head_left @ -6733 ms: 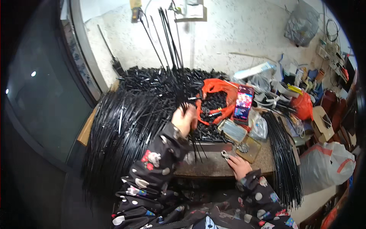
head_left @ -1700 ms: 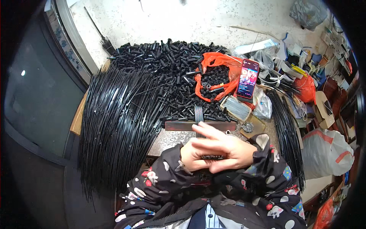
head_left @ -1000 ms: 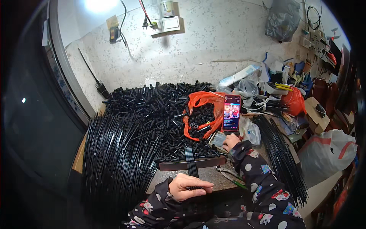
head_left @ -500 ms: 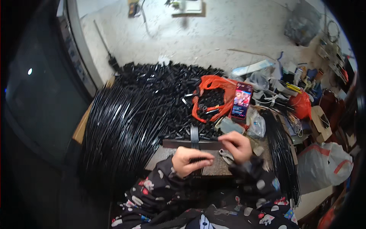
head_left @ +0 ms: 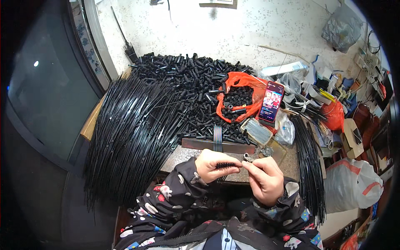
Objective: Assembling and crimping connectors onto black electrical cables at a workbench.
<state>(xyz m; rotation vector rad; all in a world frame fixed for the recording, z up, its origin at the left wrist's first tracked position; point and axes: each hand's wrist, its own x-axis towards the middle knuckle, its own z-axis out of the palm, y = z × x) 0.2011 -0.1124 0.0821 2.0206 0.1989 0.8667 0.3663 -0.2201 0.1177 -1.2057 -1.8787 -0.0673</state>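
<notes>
My left hand [head_left: 212, 164] is closed around a row of small black pieces [head_left: 226, 165], whose ridged ends show between thumb and fingers. Close against its fingertips is my right hand [head_left: 265, 179], thumb and forefinger pinched together; anything between them is too small to make out. A grey metal tool [head_left: 248, 157], perhaps pliers, shows just beyond the right fingertips, its rest hidden by the hand. Several thin rods [head_left: 217, 135] lie side by side over a dark bar [head_left: 196, 143] on the speckled work board [head_left: 173, 163].
A heap of short black tubes [head_left: 175, 68] covers the back. Long black rods [head_left: 133, 133] lie at left, more [head_left: 308, 166] at right. An open red bag [head_left: 223, 110] of small black parts, a phone [head_left: 271, 102] and a clear box of pins [head_left: 257, 130] stand right of centre.
My right hand has come in and down to meet my left, its fingers now pinched at the left fingertips. The whole view has shifted slightly.
</notes>
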